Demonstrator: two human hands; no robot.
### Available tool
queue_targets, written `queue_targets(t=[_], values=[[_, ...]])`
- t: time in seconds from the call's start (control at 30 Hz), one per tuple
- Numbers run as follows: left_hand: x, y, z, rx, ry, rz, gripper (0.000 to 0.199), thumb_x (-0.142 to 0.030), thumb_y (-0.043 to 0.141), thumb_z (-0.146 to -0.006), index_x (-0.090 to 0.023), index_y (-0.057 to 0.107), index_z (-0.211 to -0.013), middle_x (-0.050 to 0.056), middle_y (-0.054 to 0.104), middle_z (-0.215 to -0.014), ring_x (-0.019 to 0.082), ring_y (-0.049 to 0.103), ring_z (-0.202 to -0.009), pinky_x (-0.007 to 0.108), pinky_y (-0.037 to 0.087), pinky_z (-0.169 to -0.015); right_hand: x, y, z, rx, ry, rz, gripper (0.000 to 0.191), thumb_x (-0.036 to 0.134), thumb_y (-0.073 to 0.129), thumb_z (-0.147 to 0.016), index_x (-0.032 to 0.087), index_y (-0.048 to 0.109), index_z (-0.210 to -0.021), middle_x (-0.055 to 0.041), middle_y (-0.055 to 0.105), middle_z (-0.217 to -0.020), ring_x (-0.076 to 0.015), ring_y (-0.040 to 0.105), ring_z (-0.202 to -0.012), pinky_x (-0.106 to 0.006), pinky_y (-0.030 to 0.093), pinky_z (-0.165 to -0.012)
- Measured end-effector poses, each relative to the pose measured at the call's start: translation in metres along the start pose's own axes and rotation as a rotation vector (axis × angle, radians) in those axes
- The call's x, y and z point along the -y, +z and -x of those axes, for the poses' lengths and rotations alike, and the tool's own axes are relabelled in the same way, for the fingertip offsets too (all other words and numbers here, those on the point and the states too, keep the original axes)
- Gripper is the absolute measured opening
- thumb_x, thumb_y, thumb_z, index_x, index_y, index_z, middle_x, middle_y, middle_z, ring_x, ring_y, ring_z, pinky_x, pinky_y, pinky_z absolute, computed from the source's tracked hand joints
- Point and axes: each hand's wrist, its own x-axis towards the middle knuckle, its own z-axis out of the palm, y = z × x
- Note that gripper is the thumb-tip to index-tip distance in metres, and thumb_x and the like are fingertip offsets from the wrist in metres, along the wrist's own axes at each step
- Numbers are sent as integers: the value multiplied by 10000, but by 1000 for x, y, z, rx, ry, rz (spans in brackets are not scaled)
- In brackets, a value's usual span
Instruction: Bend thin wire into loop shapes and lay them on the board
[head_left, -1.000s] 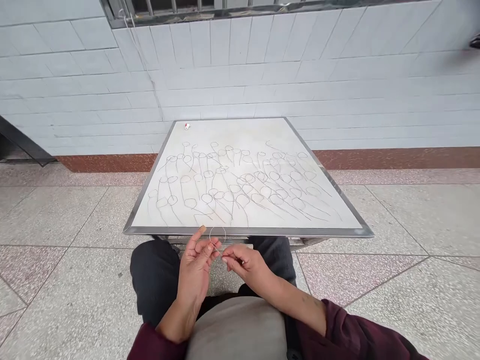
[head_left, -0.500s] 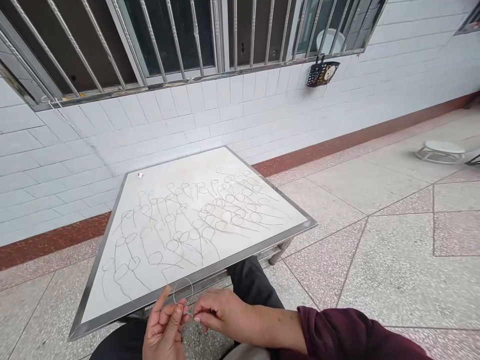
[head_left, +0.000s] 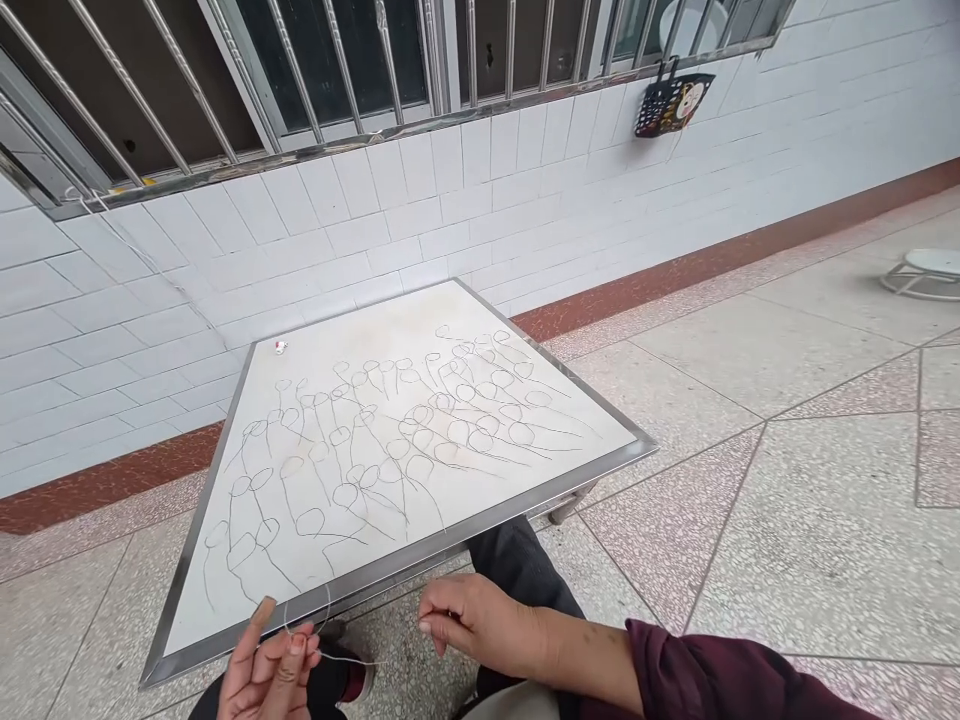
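Our left hand pinches 1 pale wire between thumb and fingertips, with 1 finger raised clear. The wire's loop stands up from that grip, before the table's near edge, while its tail, the long axis, points rightward, dipping slightly. We judge the tail's loose tip nearer our right hand, lying just left of and below those curled fingers, apart; we can't tell whether they meet. Beyond, many looped strands lie on the white table.
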Motion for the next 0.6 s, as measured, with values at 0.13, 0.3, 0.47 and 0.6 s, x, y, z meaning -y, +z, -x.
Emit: queue_targets(t=[0.13,0.3,0.47,0.6], values=[[17,14,9,131,-96,-126,683,-313,843,-615,-249,572,-1239,-31,660,-719,135,633,-817,196,516,-745,-3,-2,-2,-38,76,-216,134,280,494,-928,180,583,-925,5,625,-718,-105,560,-639,-200,436,-612],[29,33,17,303,-178,-221,700,-361,793,-671,-211,510,-1294,-29,620,-666,120,562,-611,237,474,-628,-10,-1,-4,-92,162,-494,307,393,588,-865,187,515,-1080,1,588,-800,-96,518,-608,-189,426,-511],[42,45,18,356,-179,-203,604,-375,796,-648,-218,601,-1198,-23,594,-633,135,542,-587,244,438,-566,-11,-2,-9,-68,241,-616,337,528,535,-866,192,542,-883,19,588,-680,-70,484,-460,-184,414,-436],[49,45,10,459,-223,-179,601,-364,784,-673,-228,591,-1225,1,628,-676,140,551,-585,263,450,-583,-10,-6,-16,-90,274,-604,361,551,550,-846,192,537,-812,24,592,-638,-68,482,-434,-184,405,-421]])
